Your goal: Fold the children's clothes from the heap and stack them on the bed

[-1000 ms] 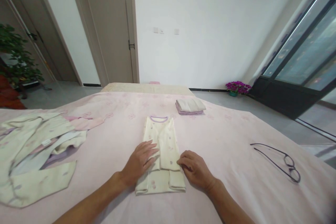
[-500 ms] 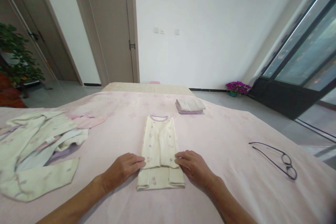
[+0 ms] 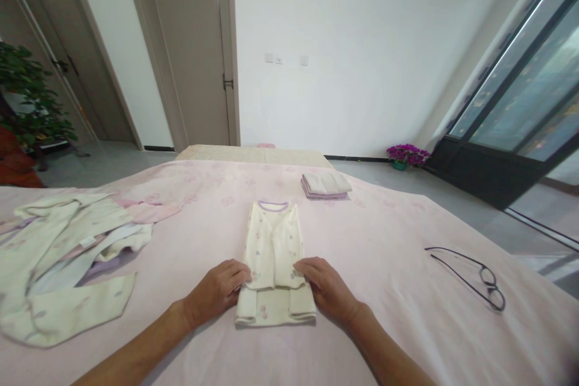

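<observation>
A small cream baby shirt (image 3: 274,247) with a purple neckline and a faint print lies folded into a narrow strip in front of me. Its lower part is turned back, showing a layer with two folded flaps at the bottom. My left hand (image 3: 220,289) pinches the left edge at the fold, fingers on top and thumb hidden. On the opposite edge, my right hand (image 3: 326,286) grips the cloth at about the same height, fingertips resting on the shirt. The shirt still lies on the pink sheet (image 3: 380,241).
Loose baby clothes (image 3: 67,265) lie heaped at the left. A neat stack of folded clothes (image 3: 326,184) sits beyond the shirt, slightly right. Dark-framed glasses (image 3: 486,280) rest at the right. A pot of purple flowers (image 3: 407,157) stands on the floor by the wall.
My right hand has shifted slightly left, its fingers reaching further over the shirt's edge. The left hand has barely moved. The camera view has tilted up a little.
</observation>
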`<state>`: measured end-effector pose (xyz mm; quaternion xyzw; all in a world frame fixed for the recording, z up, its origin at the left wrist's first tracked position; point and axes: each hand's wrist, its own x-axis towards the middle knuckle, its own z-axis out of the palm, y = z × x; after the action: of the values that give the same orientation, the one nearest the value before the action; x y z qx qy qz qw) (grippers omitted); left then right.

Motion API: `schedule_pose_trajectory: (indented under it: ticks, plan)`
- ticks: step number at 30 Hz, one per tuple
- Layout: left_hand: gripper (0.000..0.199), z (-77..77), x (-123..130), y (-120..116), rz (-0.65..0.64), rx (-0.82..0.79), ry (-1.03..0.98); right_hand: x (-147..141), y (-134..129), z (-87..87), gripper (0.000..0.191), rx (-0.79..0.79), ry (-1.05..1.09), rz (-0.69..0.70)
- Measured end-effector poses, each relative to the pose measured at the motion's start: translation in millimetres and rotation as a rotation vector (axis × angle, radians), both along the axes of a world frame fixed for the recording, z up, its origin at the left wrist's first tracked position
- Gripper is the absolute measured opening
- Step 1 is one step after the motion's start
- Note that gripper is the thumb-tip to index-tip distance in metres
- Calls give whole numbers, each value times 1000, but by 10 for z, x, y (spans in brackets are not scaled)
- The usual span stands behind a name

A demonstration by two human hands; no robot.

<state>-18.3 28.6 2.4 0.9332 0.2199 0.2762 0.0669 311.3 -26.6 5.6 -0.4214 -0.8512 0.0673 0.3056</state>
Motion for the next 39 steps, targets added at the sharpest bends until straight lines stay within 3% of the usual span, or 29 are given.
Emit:
schedule_pose_trajectory:
  ticks: [7,10,12,15,18,21,29,34,37,39]
  plan:
    - [18,158,-67,-148,-63,33,-10,-5,-104,269,24,-13,-51,101]
    - [20,215,-98,-234,-88,-168,-50,11,-145,337,24,-95,37,147]
    - [26,238,-71,-236,1,-396,-102,12,-114,333,26,-200,120,106]
    - [38,247,48,-125,279,-695,-233,-10,49,271,32,-396,276,-29]
    - [44,231,198,79,474,-872,-344,-53,290,189,35,-493,372,-183]
    - [42,194,294,287,568,-955,-360,-95,488,114,37,-493,320,-322]
    - [31,18,312,555,595,-868,-258,-121,611,-59,31,-385,231,-498]
    - [44,9,284,567,668,-768,-153,-127,592,-78,43,-361,186,-567]
    - [51,51,268,524,740,-649,-72,-138,568,-44,44,-343,137,-619]
    - [50,81,289,458,738,-482,-112,-159,543,7,44,-296,116,-649]
